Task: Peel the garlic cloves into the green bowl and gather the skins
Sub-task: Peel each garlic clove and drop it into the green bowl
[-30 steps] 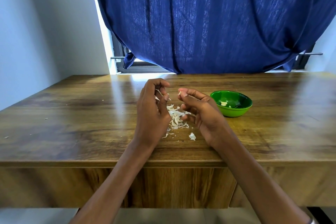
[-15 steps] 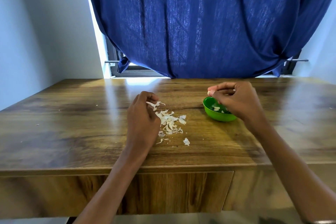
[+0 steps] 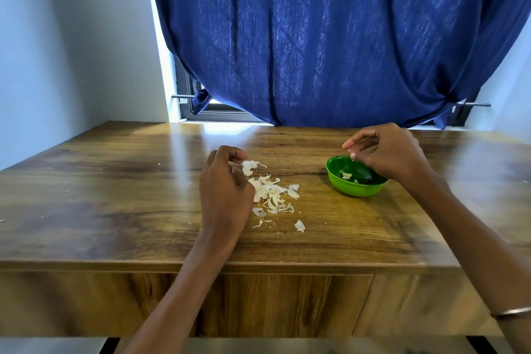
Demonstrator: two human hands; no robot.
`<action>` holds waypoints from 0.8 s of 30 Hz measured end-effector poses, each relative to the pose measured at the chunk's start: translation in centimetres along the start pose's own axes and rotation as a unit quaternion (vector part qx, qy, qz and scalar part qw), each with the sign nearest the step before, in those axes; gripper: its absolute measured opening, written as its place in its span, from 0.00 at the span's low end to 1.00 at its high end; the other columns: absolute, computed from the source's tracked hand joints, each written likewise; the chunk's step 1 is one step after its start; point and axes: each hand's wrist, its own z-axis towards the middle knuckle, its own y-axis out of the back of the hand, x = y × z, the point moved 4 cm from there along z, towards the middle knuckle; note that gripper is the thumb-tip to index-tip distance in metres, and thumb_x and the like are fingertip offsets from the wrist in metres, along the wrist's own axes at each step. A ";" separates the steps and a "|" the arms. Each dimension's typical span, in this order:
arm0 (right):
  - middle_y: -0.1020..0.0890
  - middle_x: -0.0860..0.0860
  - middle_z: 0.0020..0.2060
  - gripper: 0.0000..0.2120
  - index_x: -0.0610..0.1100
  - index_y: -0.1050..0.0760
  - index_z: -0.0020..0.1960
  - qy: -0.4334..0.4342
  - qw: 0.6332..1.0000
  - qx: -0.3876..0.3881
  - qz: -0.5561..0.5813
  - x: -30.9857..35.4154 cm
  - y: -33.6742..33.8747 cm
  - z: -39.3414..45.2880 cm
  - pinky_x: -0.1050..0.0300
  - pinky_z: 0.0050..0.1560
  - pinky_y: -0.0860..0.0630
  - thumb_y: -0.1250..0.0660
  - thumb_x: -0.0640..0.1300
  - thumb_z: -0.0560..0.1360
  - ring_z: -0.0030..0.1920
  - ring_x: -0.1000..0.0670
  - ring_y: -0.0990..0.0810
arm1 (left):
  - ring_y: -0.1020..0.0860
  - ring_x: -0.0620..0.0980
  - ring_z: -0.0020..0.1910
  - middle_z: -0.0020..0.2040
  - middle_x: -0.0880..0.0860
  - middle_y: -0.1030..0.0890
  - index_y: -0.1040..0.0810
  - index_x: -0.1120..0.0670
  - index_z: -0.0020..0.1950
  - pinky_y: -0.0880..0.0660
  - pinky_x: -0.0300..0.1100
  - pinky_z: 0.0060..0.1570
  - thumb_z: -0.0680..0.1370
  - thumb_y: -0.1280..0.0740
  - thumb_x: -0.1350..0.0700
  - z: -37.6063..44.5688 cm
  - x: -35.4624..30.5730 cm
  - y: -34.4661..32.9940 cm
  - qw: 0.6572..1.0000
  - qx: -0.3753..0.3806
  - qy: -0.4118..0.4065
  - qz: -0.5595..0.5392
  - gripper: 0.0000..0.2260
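The green bowl (image 3: 356, 190) stands on the wooden table (image 3: 115, 204), right of centre, with a few peeled garlic cloves (image 3: 346, 175) inside. My right hand (image 3: 393, 152) hovers over the bowl's far rim, finger and thumb tips loosely curled and apart with nothing visible between them. My left hand (image 3: 227, 190) is at the table's middle and pinches a piece of garlic skin (image 3: 249, 167) at its fingertips. Just to its right lies a loose pile of skins (image 3: 273, 192). One stray skin (image 3: 299, 225) lies nearer the front edge.
A blue curtain (image 3: 330, 37) hangs over the window behind the table's far edge. Tiny skin flecks (image 3: 67, 190) dot the left part of the table. A thin bracelet (image 3: 511, 313) is on my right wrist. A white wall stands to the left.
My right hand went from the skin pile to above the green bowl, and its pinch has since loosened. My left hand stays by the pile, holding a skin.
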 end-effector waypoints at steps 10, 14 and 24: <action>0.19 0.63 0.42 0.07 0.54 0.18 0.49 0.120 0.989 0.089 0.021 5.8 -3.6 -2.6 0.76 0.35 0.28 0.28 0.43 0.77 0.41 0.65 0.21 | 0.24 0.44 0.48 0.51 0.52 0.20 0.21 0.56 0.54 0.33 0.21 0.45 0.73 0.36 0.74 -0.2 0.1 0.1 0.999 0.017 0.033 0.001 0.16; 0.18 0.63 0.41 0.06 0.57 0.17 0.47 0.154 0.976 0.152 -0.007 8.4 -6.7 -4.4 0.64 0.45 0.21 0.27 0.45 0.76 0.42 0.63 0.20 | 0.23 0.45 0.48 0.51 0.53 0.19 0.21 0.56 0.53 0.33 0.22 0.45 0.71 0.36 0.74 -0.1 0.1 0.3 0.999 0.014 0.042 -0.001 0.17; 0.19 0.55 0.58 0.09 0.54 0.16 0.48 0.138 0.966 0.130 -0.174 10.8 -8.3 -5.6 0.52 0.54 0.32 0.24 0.57 0.71 0.60 0.51 0.23 | 0.24 0.44 0.48 0.52 0.52 0.20 0.21 0.56 0.54 0.33 0.21 0.44 0.71 0.35 0.74 -0.2 0.2 0.6 0.998 0.019 0.065 0.001 0.17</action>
